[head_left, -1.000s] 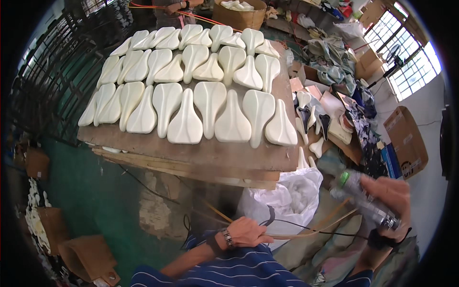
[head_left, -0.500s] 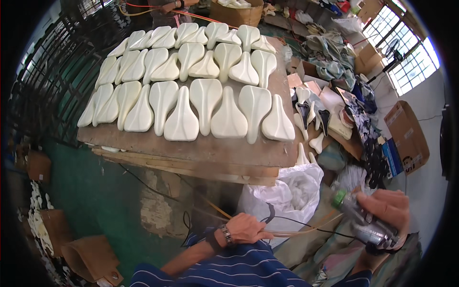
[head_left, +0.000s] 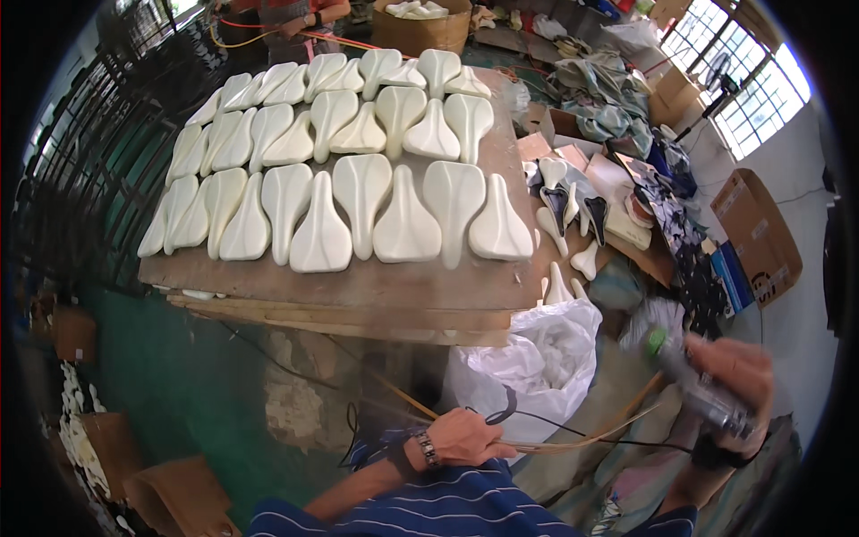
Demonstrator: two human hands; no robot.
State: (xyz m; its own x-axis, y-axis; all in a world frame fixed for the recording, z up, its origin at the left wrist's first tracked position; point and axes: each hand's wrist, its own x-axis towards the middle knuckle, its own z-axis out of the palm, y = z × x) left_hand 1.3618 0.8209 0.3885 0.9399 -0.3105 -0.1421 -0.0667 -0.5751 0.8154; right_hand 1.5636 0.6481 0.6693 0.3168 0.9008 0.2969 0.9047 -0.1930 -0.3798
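Right hand (head_left: 738, 380) raised at lower right, grip clamped around a silvery can (head_left: 702, 394) with a green cap (head_left: 658, 341); can blurred, tilted, cap end up and to the left. Left hand (head_left: 465, 438) low at centre, fingers closed on a black cable (head_left: 573, 430) looping to the right; beaded bracelet (head_left: 427, 447) on the wrist, blue striped sleeve (head_left: 447, 506) below. Thin cane strips (head_left: 591, 434) running just beside the left hand, contact not discernible.

White plastic bag (head_left: 537, 358) standing between the two hands, against the front edge of the bench (head_left: 358, 291). On the bench, rows of cream saddle-shaped foam pads (head_left: 407, 215), laid close, alternately nose up and nose down. Further pads, some black, on a lower surface to the right. Cardboard box (head_left: 756, 237) at far right near the wall. Another person's arm (head_left: 309, 13) at the top edge beyond the bench.
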